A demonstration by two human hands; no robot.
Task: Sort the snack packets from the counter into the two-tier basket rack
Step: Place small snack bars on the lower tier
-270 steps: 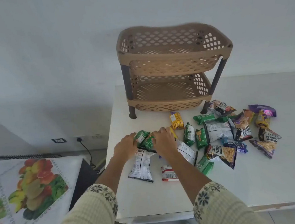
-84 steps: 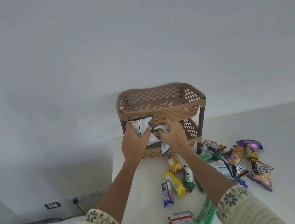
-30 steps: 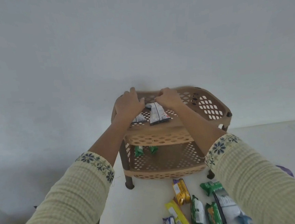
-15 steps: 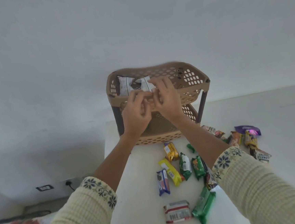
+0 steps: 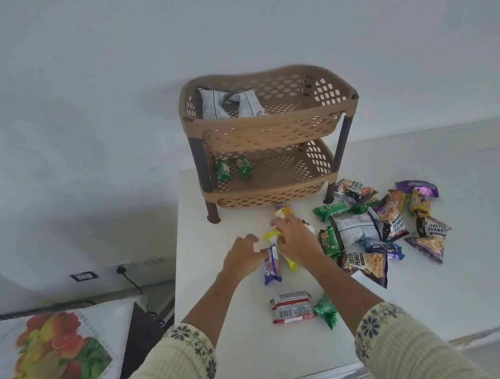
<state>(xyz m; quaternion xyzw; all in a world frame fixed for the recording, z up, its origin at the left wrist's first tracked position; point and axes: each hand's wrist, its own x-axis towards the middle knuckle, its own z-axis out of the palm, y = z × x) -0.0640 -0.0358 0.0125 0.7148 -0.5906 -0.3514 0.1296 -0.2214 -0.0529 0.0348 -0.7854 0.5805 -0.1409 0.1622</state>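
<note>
The tan two-tier basket rack (image 5: 269, 118) stands at the counter's back left. Two white packets (image 5: 214, 103) lean in its top tier. Two small green packets (image 5: 223, 170) stand in the bottom tier. In front of the rack, my left hand (image 5: 242, 258) rests with curled fingers against the upper end of a blue packet (image 5: 272, 267) lying on the counter. My right hand (image 5: 295, 236) is spread over a yellow packet (image 5: 291, 265), partly hiding it. Neither hand has lifted anything. A gold packet (image 5: 282, 210) lies just beyond my right fingers.
A red-and-white packet (image 5: 292, 306) and a green one (image 5: 325, 309) lie near the front. Several peanut, white, green and purple packets (image 5: 367, 265) are heaped at the right. The white counter (image 5: 226, 342) ends at the left beside a fruit-print cloth (image 5: 46, 358).
Both hands have left the top tier, leaving the two white packets there, and dropped to the blue and yellow packets on the counter. The view has tilted down.
</note>
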